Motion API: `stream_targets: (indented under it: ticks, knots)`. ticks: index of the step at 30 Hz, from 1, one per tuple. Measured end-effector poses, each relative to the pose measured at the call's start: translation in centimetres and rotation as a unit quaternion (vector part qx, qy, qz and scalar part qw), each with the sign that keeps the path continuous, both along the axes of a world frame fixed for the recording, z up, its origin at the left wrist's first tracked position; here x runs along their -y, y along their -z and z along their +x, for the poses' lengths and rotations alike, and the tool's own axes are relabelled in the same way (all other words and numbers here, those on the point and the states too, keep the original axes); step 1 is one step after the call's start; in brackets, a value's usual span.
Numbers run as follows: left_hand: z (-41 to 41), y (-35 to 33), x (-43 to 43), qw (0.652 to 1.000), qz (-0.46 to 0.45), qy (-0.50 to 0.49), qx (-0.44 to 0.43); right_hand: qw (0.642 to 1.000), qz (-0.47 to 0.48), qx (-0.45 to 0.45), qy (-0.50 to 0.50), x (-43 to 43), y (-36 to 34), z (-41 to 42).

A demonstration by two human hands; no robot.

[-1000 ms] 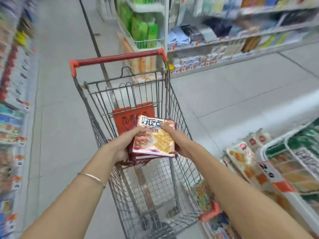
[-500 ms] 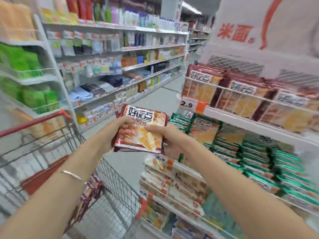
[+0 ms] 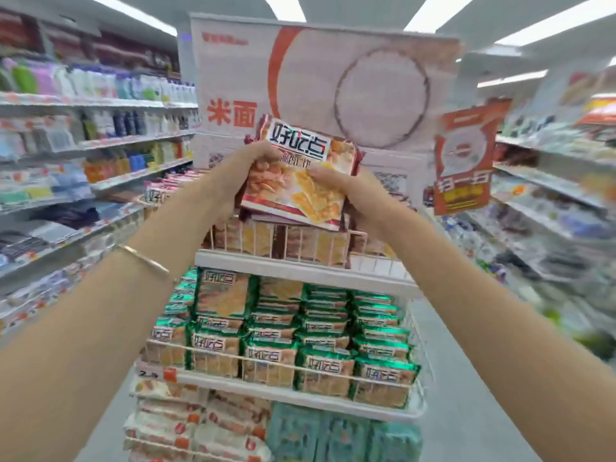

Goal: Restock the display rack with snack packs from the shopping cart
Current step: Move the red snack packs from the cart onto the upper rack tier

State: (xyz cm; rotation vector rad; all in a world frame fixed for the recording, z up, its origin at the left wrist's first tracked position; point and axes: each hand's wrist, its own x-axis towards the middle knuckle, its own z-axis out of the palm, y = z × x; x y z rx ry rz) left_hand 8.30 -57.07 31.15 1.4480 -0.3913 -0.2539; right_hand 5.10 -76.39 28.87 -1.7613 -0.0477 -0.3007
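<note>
Stack of red snack packs (image 3: 300, 185) is held up between both hands. The left grip (image 3: 240, 171) clasps its left edge, fingers curled behind, thumb side at front. The right grip (image 3: 353, 195) pinches the lower right corner, thumb on the printed face. Several packs are in the bundle, edges showing underneath. The face points at the camera, label end up and tipped a bit left; the pack looks near square, so the long axis is unclear.

The display rack's top tier (image 3: 300, 266) lies just below and beyond both grips, with matching red packs (image 3: 276, 241) upright behind its wire front. The right end of that tier looks barer, directly under the right grip, so that hand is nearer the likely slot. Green packs (image 3: 300, 328) fill the tier lower down. The shopping cart is out of view.

Judgement: carry done, placing not begun. Next move is forward and down over the wire front, stack kept upright.
</note>
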Motion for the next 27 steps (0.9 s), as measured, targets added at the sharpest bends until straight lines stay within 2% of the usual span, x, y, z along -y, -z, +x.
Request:
stream_targets:
  ticks: [4, 8, 12, 15, 17, 19, 21, 23, 24, 25, 26, 27]
  knots:
    - [1.2, -2.5, 9.3, 0.998, 0.011, 0.055, 0.038, 0.999, -0.012, 0.014, 0.032, 9.1, -3.2, -1.1]
    - [3.6, -1.6, 16.0, 0.985, 0.139, 0.069, 0.079, 0.999, -0.040, -0.004, 0.035, 16.3, -2.4, -0.7]
    - [5.8, 0.6, 19.0, 0.935, 0.302, 0.079, 0.168, 0.995, -0.101, -0.004, 0.026, 20.4, 0.8, 0.2]
    - [6.6, 1.6, 20.0, 0.913, 0.346, 0.069, 0.205, 0.974, -0.210, 0.064, 0.050, 21.9, 3.3, 1.4]
    - [7.6, 2.0, 19.8, 0.897, 0.371, 0.085, 0.225, 0.966, -0.241, 0.071, 0.065, 22.2, 4.8, 2.1]
    - [8.5, 2.2, 19.4, 0.858, 0.433, 0.115, 0.249, 0.960, -0.271, 0.037, 0.065, 22.3, 5.8, 2.7]
    - [9.0, 2.5, 19.2, 0.804, 0.515, 0.146, 0.260, 0.948, -0.317, -0.004, 0.037, 22.2, 6.1, 2.9]
    - [9.3, 2.8, 19.1, 0.764, 0.564, 0.159, 0.272, 0.956, -0.290, -0.039, 0.015, 22.0, 5.7, 2.8]
    - [9.3, 3.0, 18.9, 0.765, 0.563, 0.165, 0.265, 0.964, -0.265, -0.034, 0.017, 21.9, 5.6, 2.7]
    - [9.4, 3.2, 18.8, 0.782, 0.547, 0.174, 0.244, 0.967, -0.251, -0.012, 0.032, 21.9, 5.5, 2.6]
    - [9.4, 3.4, 18.6, 0.797, 0.531, 0.184, 0.222, 0.958, -0.284, 0.005, 0.041, 21.9, 5.5, 2.6]
    - [9.2, 3.6, 18.7, 0.798, 0.532, 0.187, 0.212, 0.949, -0.314, 0.000, 0.027, 21.9, 5.7, 2.6]
